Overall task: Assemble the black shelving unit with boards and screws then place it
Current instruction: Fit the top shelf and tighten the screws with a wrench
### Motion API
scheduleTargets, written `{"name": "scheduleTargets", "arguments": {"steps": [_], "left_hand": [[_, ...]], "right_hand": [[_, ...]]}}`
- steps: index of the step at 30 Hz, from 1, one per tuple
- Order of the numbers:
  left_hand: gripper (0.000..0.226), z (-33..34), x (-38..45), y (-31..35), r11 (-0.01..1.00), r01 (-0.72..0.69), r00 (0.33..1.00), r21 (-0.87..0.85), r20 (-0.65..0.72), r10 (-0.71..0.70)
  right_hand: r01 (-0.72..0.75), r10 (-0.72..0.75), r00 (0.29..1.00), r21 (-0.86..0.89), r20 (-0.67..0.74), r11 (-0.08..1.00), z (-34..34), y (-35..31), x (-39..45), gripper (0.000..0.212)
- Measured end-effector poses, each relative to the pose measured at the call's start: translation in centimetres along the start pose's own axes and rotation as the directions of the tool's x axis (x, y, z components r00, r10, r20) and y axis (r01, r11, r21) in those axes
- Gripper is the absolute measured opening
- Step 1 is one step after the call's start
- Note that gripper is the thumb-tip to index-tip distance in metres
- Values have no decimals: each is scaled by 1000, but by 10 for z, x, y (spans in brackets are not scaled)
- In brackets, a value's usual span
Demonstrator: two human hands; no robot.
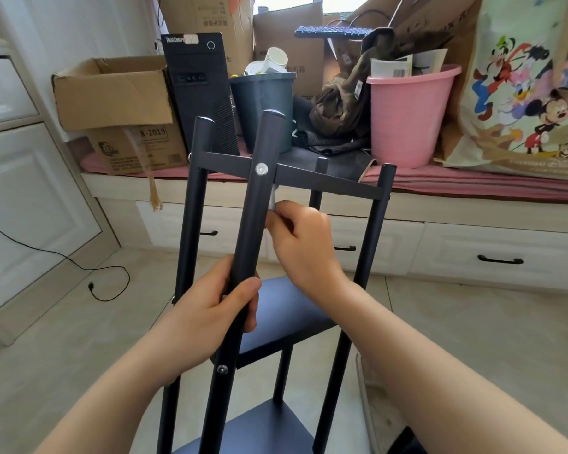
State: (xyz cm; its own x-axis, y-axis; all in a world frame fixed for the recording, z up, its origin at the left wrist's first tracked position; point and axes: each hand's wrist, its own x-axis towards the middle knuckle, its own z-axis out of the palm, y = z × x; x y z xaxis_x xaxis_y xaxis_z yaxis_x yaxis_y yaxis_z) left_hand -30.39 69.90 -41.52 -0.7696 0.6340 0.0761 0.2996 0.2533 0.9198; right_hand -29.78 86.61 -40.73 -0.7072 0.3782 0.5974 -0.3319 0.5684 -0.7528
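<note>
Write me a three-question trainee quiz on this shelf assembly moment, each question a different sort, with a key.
1. True or false: the left hand grips the near black post.
2. What does the right hand pinch? A) a small white tool B) a hammer C) a cable
3. Fill in: the silver screw sits where the near black post meets the top ____.

Key: 1 true; 2 A; 3 board.
</note>
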Motion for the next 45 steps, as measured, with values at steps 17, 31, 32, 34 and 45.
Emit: {"name": "scheduleTargets", "arguments": {"steps": [17,31,32,34,45], "left_hand": [[17,9,-1,5,1000,-19,999,8,50,19],[21,8,-3,2,999,-15,998,31,59,13],[21,8,-3,2,999,-16,998,30,59,14],[20,8,-3,2,999,-18,998,26,58,17],[18,6,-2,-1,1000,-23,998,16,59,22]], "right_hand": [[74,-92,984,-122,-151,990,-24,-4,-6,28],[68,-85,969,-81,-231,994,-13,4,-1,32],[72,-89,967,-77,-238,994,-11,6,0,32],[91,-106,964,-72,-242,993,-7,7,2,32],[48,-23,962,89,-271,995,21,7,13,17]]}}
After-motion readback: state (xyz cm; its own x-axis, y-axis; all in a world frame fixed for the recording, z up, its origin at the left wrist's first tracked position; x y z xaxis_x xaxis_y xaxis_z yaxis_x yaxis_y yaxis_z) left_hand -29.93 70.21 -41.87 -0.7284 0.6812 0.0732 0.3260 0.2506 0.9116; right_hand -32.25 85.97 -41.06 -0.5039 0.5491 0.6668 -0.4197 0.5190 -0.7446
